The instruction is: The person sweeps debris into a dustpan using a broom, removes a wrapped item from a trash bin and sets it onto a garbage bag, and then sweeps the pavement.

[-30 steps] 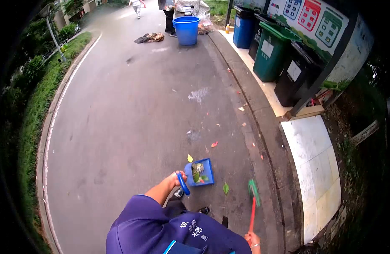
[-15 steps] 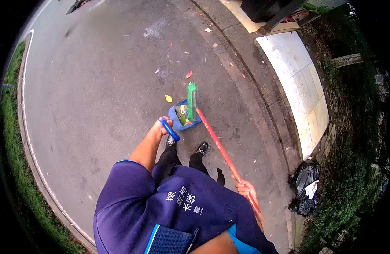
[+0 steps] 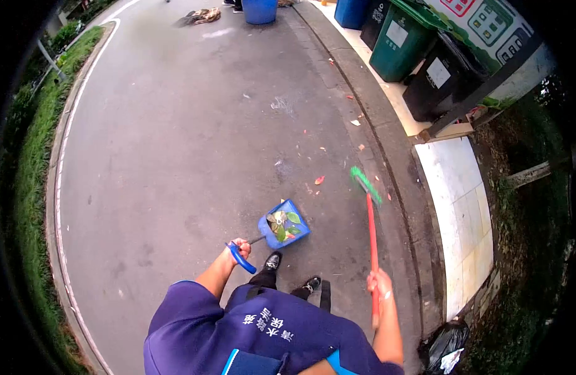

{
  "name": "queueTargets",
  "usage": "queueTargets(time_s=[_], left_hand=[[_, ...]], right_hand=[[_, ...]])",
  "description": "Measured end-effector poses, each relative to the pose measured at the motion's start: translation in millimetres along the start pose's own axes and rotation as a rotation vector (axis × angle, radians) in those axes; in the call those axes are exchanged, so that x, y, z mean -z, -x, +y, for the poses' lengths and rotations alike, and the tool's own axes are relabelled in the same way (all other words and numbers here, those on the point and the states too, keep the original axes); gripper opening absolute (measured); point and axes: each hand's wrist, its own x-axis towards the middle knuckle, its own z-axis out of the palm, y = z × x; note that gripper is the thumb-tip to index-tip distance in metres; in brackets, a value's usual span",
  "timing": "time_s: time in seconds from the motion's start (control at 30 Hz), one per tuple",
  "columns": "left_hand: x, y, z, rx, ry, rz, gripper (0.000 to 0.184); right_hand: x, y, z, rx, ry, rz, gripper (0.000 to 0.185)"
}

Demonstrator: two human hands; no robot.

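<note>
My left hand (image 3: 240,249) is closed around the handle of a long-handled blue dustpan (image 3: 302,229), just below its curved blue grip (image 3: 243,259). Green leaves (image 3: 293,217) and other litter lie in the pan, which is by my shoes. Over on the right, my right hand (image 3: 380,282) wraps around the red pole of a broom (image 3: 373,237). Its green bristles (image 3: 367,185) are out ahead near the curb, apart from the dustpan. A reddish leaf (image 3: 319,180) lies on the road between pan and broom head.
Green (image 3: 400,44) and black (image 3: 441,81) wheeled bins stand on the right. A blue bin (image 3: 260,11) is far ahead, beside a person's feet and a brown heap (image 3: 202,16). A black garbage bag (image 3: 444,344) sits lower right. A grass strip (image 3: 35,187) borders the left.
The broom head has swung from over the dustpan out to the right, near the curb. My view has tilted up, bringing the bins into sight. Both hands keep their holds.
</note>
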Motion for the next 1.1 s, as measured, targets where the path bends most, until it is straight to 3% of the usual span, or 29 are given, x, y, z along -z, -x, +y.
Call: queueTargets(time_s=[0.03,0.07,0.13,0.17,0.2,0.33,0.4,0.47,0.53,0.6,0.7,0.73,0.77,0.8,0.93,1.0,1.1], left_hand=[[-1.1,9.5,4.8,-0.001,0.012,0.023,0.018],[2.9,19.4,3.6,-0.179,-0.052,0.059,0.016],[14.2,30.9,20.9,-0.189,-0.024,0.046,0.018],[19.9,35.6,22.0,-0.307,-0.248,-0.036,0.02],[14.0,39.1,20.8,-0.228,-0.04,-0.028,0.019],[8.4,43.4,35.4,-0.293,0.034,0.064,0.015],[14.0,40.4,53.6,-0.359,0.003,0.076,0.015],[0.1,41.9,60.6,-0.356,0.038,0.084,0.015],[-9.1,35.5,59.5,-0.44,0.015,0.102,0.014],[-13.6,24.1,65.9,-0.439,0.039,0.132,0.015],[-42.2,16.2,58.6,-0.464,0.066,0.181,0.016],[-26.8,8.3,63.1,-0.604,-0.037,0.078,0.017],[-22.8,2.5,68.6,-0.626,-0.042,0.102,0.018],[-26.8,1.1,77.1,-0.472,0.082,0.181,0.018],[-65.2,-9.6,87.4,-0.41,0.018,0.071,0.017],[-77.3,-24.2,99.3,-0.416,0.001,0.003,0.018],[-122.4,-42.6,102.7,-0.433,0.055,-0.066,0.018]], right_hand=[[-5.9,-27.2,-7.9,-0.009,-0.042,-0.032,0.01],[-12.9,-53.1,-14.9,0.012,0.037,-0.097,0.011],[-37.7,-106.1,-27.4,0.056,0.08,-0.143,0.014],[-50.5,-128.1,-28.5,0.03,0.071,-0.162,0.013],[-65.4,-144.5,-33.3,-0.017,0.07,-0.151,0.011],[-124.8,-186.0,-2.8,-0.21,0.123,-0.064,0.009],[-158.7,-153.7,26.7,-0.179,0.437,-0.078,0.01],[-181.5,-99.3,44.3,-0.33,0.232,-0.151,0.007],[-182.3,-44.5,44.1,-0.431,0.22,-0.291,0.009],[-169.5,-16.4,24.5,-0.664,-0.052,-0.407,0.018],[-153.8,5.3,-11.2,-0.822,-0.283,-0.533,0.018],[-147.6,9.0,-13.6,-0.791,-0.288,-0.544,0.018],[-140.7,11.5,-14.7,-0.667,-0.103,-0.55,0.021],[-136.2,9.7,-21.2,-0.537,0.074,-0.543,0.024],[-126.5,7.3,-78.6,-0.423,0.062,-0.569,0.022],[-119.4,-6.9,-104.8,-0.318,0.104,-0.405,0.028],[-99.1,-51.0,-137.1,-0.261,-0.008,-0.33,0.018]])
